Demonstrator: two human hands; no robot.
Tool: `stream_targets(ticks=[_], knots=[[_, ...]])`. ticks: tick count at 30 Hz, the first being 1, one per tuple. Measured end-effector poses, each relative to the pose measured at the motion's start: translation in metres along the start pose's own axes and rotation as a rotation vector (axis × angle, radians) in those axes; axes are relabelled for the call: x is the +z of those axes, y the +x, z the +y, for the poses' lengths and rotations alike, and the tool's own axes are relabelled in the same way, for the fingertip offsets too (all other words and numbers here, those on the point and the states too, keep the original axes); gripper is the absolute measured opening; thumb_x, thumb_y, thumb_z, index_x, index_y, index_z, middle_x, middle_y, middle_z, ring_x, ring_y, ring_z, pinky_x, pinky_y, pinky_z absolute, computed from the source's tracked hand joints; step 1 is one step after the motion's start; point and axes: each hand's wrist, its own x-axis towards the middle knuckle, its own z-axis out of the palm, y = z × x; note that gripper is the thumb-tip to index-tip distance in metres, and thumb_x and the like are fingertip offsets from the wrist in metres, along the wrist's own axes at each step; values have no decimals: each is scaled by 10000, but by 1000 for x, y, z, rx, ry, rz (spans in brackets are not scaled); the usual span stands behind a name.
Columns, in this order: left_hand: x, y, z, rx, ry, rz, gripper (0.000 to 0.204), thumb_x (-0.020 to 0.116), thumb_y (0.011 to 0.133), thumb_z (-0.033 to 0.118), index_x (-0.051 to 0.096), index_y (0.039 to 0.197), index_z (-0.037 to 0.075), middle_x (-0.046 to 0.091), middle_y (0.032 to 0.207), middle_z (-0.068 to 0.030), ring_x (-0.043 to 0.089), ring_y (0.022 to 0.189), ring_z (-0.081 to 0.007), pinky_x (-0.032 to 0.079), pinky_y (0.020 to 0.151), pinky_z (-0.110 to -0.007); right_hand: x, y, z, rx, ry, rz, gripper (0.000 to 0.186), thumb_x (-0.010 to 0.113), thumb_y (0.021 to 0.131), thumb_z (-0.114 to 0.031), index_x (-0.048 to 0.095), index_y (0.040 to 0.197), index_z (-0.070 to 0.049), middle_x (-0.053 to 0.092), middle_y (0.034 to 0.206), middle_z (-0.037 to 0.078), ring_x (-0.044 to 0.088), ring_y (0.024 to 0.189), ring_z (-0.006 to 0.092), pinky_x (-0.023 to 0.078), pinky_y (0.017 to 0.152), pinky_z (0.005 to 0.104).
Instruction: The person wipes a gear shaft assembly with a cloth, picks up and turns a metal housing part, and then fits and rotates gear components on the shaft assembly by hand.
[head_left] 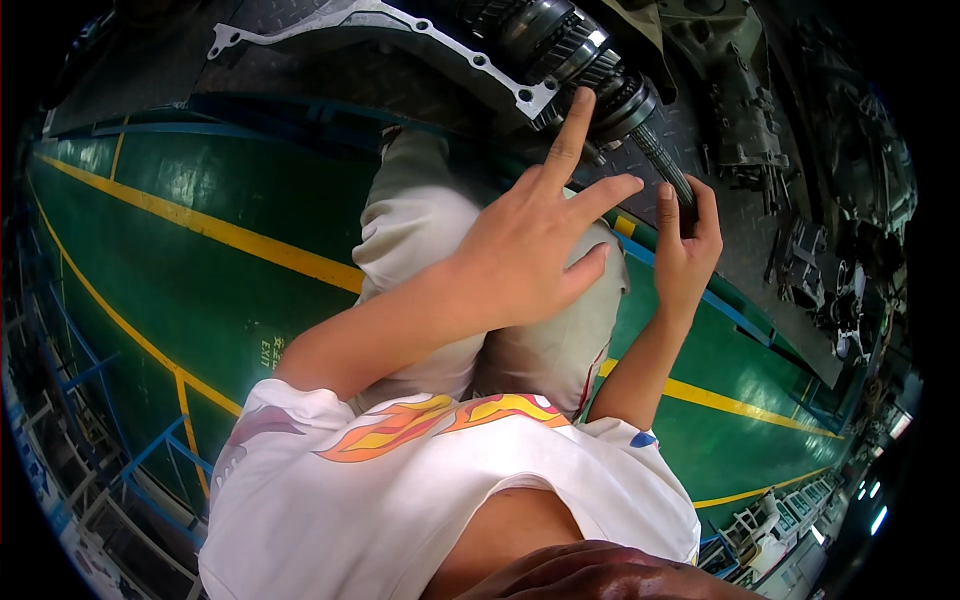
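Gear shaft (572, 58) pinched at tip; L hand fanned out beside it

Worker's R hand (690, 238), thumb on one side & finger on the other, is closed about the bare grooved tip (658, 152) of the gear shaft, w/ the very end hidden in the grip. Prob. reason for the spot: the tip juts clear of the big gears & rings, so it's the slim bit that thumb & finger can span. L hand (525, 245) grips nothing, back up, fingers spread, index stretched twd the gears; can't tell if its fingertip touches metal or only hangs over it. Hands are apart, R at the tip, L nearer the thick part.

Gear shaft lies aslant over the near side of the dark bench (160, 82), tip twd the worker's R, which likely suits a short reach from that arm. Pale metal frame (425, 25), w/ bolt holes along its rim, spreads off to the L, one end overlapping the gears in view; contact unclear. Metal casing (740, 110) sits to the R, more parts beyond, maybe spaced out to leave elbow room. Knees in pale trousers (420, 215) come close to the bench edge, prob. keeping the gears w/in reach. Below: green floor (150, 245), yellow lines.
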Motion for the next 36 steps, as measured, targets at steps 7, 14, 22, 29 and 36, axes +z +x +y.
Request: stream_targets(ticks=[7,14,22,29,36], knots=[[-5,4,0,15,46,-28,690,838,953,148,619,1602,235,-4,1902,-264,734,1245,-465,625,1023,-478,-5,5,8,27,-48,-29,341,826,1089,-335,741,1137,-8,670,839,-26,579,780,51,464,682,237],[-9,3,-2,26,113,-61,685,834,966,160,612,1608,252,-25,1899,-269,666,1362,-502,603,1068,-507,-4,5,13,56,16,-28,335,818,1094,-327,732,1113,-4,648,833,-35,541,760,49,418,660,240],[-11,-3,-2,27,189,-96,676,843,967,191,620,1600,273,-24,1886,-305,669,1343,-501,607,1060,-505,-7,2,13,55,26,-54,347,799,1099,-331,726,1004,-6,611,811,-40,512,775,57,368,660,252],[-9,-5,-2,36,258,-63,669,848,947,201,638,1580,258,-11,1891,-290,697,1174,-431,615,998,-496,-9,1,7,160,140,-84,340,795,1101,-325,727,985,-13,601,803,-34,507,771,75,380,666,273],[-10,-8,-2,-4,290,-74,668,838,962,216,623,1594,242,-7,1901,-253,684,1198,-432,603,1007,-524,-4,-4,3,146,62,-95,350,776,1120,-325,732,1019,7,622,790,-19,538,759,72,422,690,251]])
